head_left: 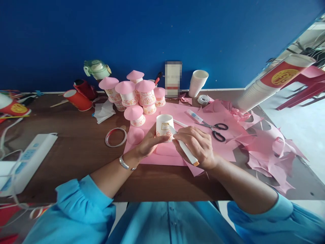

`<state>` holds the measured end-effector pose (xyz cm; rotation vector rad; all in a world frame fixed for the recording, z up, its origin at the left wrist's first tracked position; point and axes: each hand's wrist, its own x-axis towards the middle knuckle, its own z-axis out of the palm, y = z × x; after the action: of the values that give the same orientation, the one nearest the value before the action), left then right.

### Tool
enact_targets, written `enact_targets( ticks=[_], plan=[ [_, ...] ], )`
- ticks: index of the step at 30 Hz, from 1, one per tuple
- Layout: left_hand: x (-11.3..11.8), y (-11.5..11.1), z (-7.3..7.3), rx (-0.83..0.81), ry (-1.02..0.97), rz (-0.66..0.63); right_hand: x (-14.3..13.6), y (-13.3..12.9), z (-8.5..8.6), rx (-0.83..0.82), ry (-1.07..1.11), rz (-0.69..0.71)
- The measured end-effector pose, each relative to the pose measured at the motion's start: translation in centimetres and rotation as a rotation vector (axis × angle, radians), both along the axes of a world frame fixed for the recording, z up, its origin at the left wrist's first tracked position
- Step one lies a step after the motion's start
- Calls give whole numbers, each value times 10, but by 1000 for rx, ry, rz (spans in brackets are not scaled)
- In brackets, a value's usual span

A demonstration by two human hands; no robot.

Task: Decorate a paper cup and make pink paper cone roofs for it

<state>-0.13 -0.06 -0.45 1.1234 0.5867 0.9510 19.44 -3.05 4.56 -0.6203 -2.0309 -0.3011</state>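
My left hand is wrapped round a white paper cup that stands mouth up, with a yellow-brown window outline and orange flowers drawn on its side. In my right hand is a thick white marker with an orange end, its tip touching the cup near the outline. Both hands are over pink paper. Behind the cup, to the left, stand several decorated cups with pink cone roofs. A pink disc lies beside my left hand.
Scissors, a glue stick and pink scraps lie to the right. Stacked white cups and a phone-like object stand by the blue wall. A tape roll, red cup and power strip are at left.
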Motion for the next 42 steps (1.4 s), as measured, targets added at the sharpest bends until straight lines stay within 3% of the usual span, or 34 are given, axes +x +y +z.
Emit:
enact_targets(
  ticks=[17, 27, 33, 42],
  plan=[
    [3, -1, 9, -45, -80, 42, 0, 1, 2, -36, 14, -30],
    [3, 0, 7, -38, -88, 29, -1, -2, 4, 3, 50, -1],
    [4, 1, 7, -45, -72, 5, -1, -5, 2, 15, -47, 27],
    [2, 0, 5, -21, -97, -6, 1, -1, 5, -33, 50, -12]
  ],
)
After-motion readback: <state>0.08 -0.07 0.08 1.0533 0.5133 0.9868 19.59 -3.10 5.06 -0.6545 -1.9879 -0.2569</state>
